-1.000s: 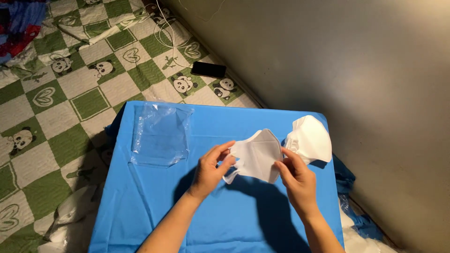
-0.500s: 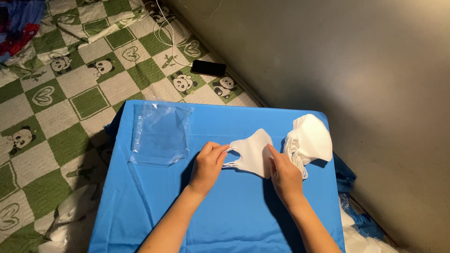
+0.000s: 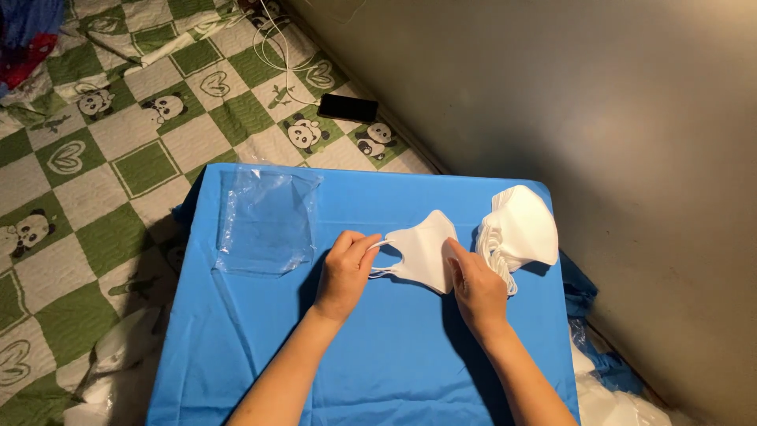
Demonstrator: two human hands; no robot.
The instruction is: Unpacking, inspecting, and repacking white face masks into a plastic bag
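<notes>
Your left hand (image 3: 345,272) pinches the ear loop of the white mask (image 3: 422,251), fingers curled shut on it. Your right hand (image 3: 475,288) presses the mask's right edge with loosely bent fingers. The mask lies flat near the middle of the blue table (image 3: 378,371). The mask stack (image 3: 520,233) sits just right of it, near the table's edge. Clear bags (image 3: 264,221) lie left; bare blue cloth lies toward you. Your right palm is hidden.
</notes>
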